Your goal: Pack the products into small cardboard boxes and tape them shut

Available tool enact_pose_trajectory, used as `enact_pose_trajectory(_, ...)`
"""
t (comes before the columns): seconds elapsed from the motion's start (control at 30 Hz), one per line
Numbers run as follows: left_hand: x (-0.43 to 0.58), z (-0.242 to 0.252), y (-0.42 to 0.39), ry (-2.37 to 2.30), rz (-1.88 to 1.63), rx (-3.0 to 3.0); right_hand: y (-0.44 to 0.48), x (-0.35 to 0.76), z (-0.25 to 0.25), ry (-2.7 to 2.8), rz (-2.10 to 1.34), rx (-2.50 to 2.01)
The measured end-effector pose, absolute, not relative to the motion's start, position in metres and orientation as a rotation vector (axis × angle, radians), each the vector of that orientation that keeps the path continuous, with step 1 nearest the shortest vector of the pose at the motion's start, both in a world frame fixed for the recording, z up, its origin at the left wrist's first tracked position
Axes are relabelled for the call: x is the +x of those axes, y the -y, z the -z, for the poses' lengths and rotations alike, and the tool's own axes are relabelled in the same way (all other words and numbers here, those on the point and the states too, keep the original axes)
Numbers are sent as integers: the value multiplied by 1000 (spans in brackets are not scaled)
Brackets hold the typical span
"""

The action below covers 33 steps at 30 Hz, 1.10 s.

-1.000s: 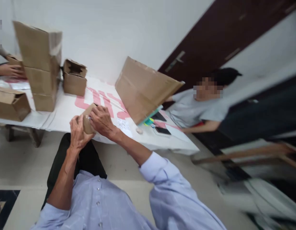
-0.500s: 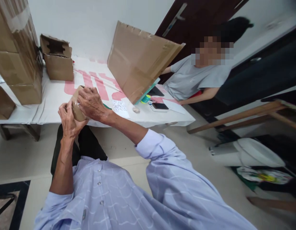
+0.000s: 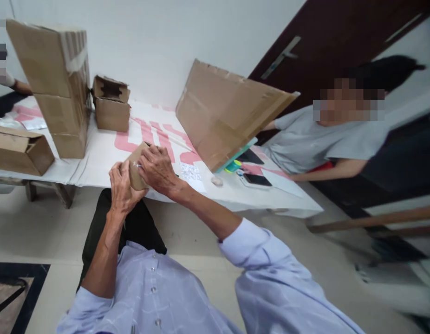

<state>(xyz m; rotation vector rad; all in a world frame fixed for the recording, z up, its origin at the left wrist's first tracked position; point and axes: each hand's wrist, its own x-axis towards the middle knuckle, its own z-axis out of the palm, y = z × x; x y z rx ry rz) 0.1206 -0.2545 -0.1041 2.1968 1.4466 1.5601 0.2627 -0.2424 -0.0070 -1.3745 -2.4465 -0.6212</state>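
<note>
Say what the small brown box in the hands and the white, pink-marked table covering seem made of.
Small brown box: probably matte cardboard, by its plain brown faces; a glint suggests clear tape.

White, pink-marked table covering: likely matte cloth, given its creases and draped edge, possibly thin plastic.

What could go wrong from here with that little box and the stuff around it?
The left hand and right hand grip the small brown box near the front edge of the table; a slip might drop it to the floor. Squeezing hard could dent its sides. The tall box stack might topple if knocked.
</note>
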Motion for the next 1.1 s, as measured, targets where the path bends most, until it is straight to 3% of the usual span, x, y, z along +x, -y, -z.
enact_pose_trajectory(1.1, 124, 103, 271, -1471, -1520, 2142, 249, 278, 17, 2413, 693, -1221)
